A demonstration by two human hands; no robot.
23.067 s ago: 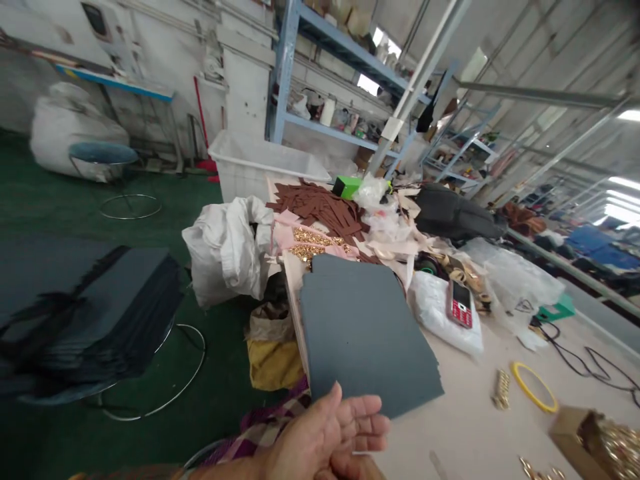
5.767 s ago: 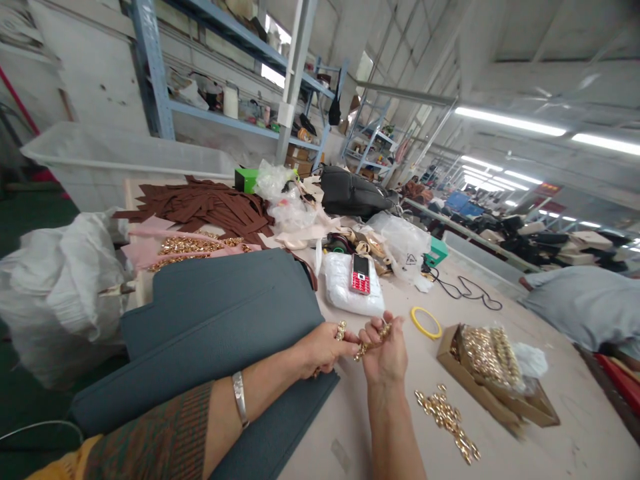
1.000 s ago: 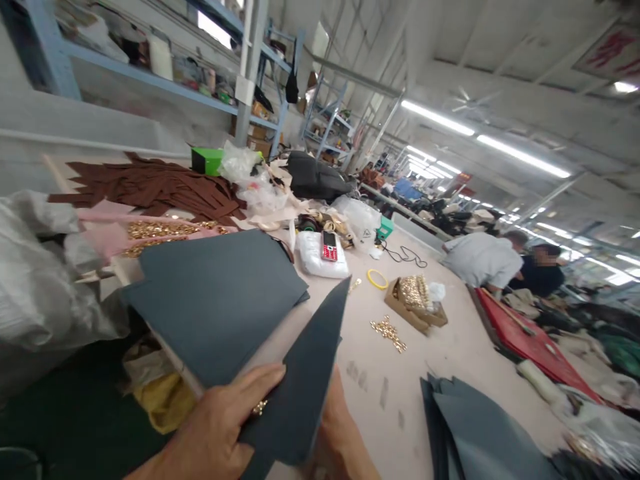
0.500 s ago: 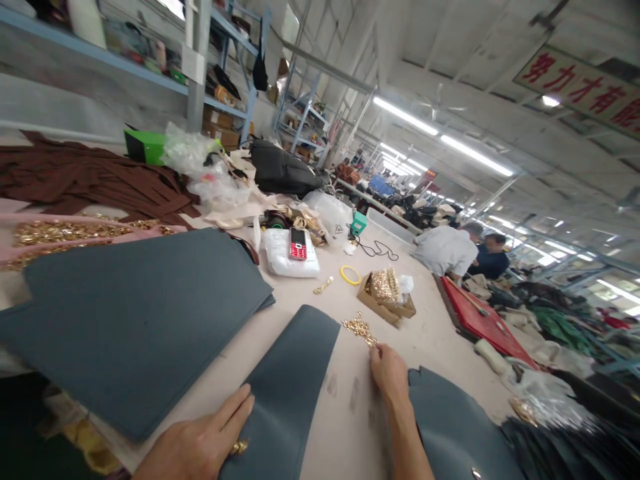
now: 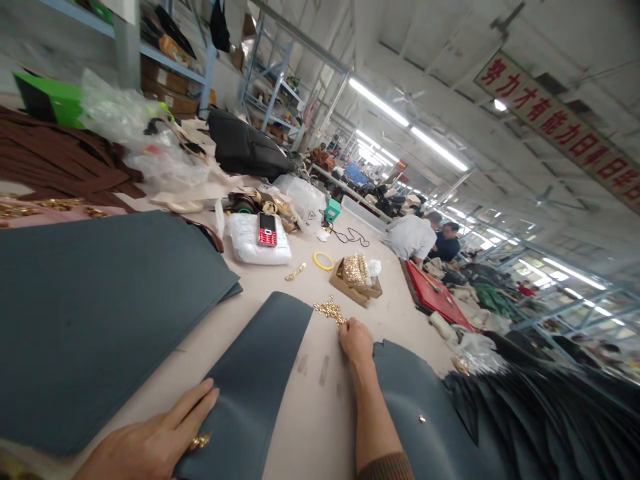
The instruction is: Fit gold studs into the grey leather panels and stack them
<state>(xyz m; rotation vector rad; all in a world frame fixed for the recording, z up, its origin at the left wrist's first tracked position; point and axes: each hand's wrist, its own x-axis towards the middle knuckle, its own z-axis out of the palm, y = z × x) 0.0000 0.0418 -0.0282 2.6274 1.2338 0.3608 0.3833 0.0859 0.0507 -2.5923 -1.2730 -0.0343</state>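
The left hand [image 5: 165,427] lies on a folded gray sheet [image 5: 255,373], fingers close together. A gold bit [image 5: 200,441] shows by that hand; I can't tell if the hand grips it. 1 strip of pale table [image 5: 300,427] runs along the folded sheet's right edge. A thinner strip parts its left edge from a big gray stack [image 5: 100,307]. On the right, a gray sheet [image 5: 410,380] has 1 small gold piece [image 5: 423,419] on it.

The right hand [image 5: 357,340] has its fingers bent and narrow, tips at the near edge of a gold link pile [image 5: 327,307]. I can't tell if they hold a link. The pile sits just past the folded sheet's far corner.

Farther on, a cardboard box [image 5: 345,289] holds lots of gold links and some white plastic. Near it are a yellow ring [image 5: 316,263] and 1 short chain [image 5: 296,271]. 2 people [image 5: 413,233] are far back.
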